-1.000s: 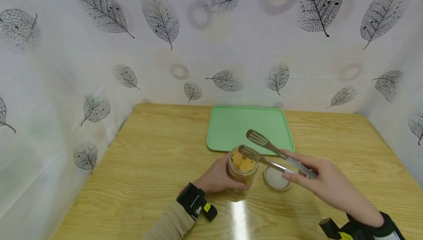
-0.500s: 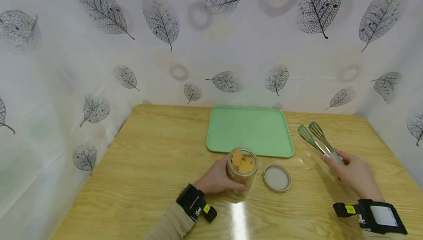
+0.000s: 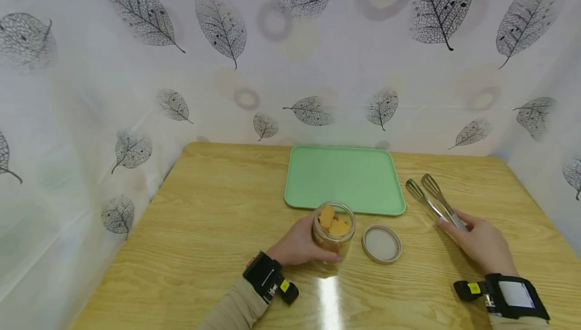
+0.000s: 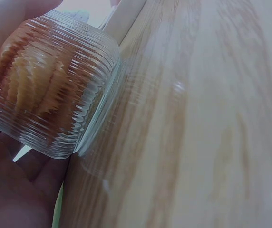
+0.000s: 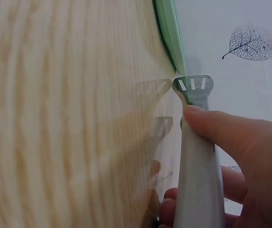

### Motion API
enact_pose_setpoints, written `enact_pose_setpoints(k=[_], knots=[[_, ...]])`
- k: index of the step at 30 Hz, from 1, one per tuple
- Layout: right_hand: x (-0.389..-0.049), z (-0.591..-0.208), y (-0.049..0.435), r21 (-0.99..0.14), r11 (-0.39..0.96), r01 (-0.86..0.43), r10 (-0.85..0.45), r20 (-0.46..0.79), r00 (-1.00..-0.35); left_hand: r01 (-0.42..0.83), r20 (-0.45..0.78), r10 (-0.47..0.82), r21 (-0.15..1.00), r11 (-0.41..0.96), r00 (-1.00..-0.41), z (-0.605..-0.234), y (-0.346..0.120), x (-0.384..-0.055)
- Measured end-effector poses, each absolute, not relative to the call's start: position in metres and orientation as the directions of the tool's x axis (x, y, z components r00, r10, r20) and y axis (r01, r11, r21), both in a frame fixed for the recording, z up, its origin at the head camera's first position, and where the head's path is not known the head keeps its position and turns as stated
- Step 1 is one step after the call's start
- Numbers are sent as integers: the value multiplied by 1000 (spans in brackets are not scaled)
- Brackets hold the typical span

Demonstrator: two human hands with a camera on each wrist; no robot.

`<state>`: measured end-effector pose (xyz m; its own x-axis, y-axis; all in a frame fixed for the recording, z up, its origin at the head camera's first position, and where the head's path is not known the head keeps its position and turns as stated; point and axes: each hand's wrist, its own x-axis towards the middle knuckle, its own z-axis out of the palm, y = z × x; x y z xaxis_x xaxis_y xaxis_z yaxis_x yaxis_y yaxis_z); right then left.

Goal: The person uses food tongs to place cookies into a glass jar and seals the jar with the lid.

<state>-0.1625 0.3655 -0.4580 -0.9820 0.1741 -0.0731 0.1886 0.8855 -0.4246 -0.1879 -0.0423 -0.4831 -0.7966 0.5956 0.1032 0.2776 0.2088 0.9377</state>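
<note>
My left hand (image 3: 297,243) grips a ribbed glass jar (image 3: 335,246) from its left side, thumb across the front. Inside the open jar lie orange-yellow crackers (image 3: 333,222), which show through the ribbed wall in the left wrist view. Over on the right, my right hand (image 3: 483,241) holds metal tongs (image 3: 438,201) between thumb and fingers. The slotted tips of the tongs point away, spread apart with nothing between them, low over the table just right of the tray. A round lid (image 3: 382,244) lies inside up, right of the jar.
Behind the jar, a green tray (image 3: 345,173) lies on the wooden table (image 3: 218,204). A leaf-patterned cloth (image 3: 281,67) hangs around the back and both sides of the table.
The right hand has carried the tongs from over the jar to the right side of the table, then slightly lower toward it. The left hand and jar have stayed put.
</note>
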Motion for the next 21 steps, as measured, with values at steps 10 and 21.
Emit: enact_pose_setpoints(k=[10,21], knots=[[-161,-453,358,-358,918,169,173,-21,-985,282,111,601,939,198,-792,-484,-42,-189],[-161,-455,360,-373,913,167,155,-62,-986,268,95,597,941,207,-797,-482,-42,-188]])
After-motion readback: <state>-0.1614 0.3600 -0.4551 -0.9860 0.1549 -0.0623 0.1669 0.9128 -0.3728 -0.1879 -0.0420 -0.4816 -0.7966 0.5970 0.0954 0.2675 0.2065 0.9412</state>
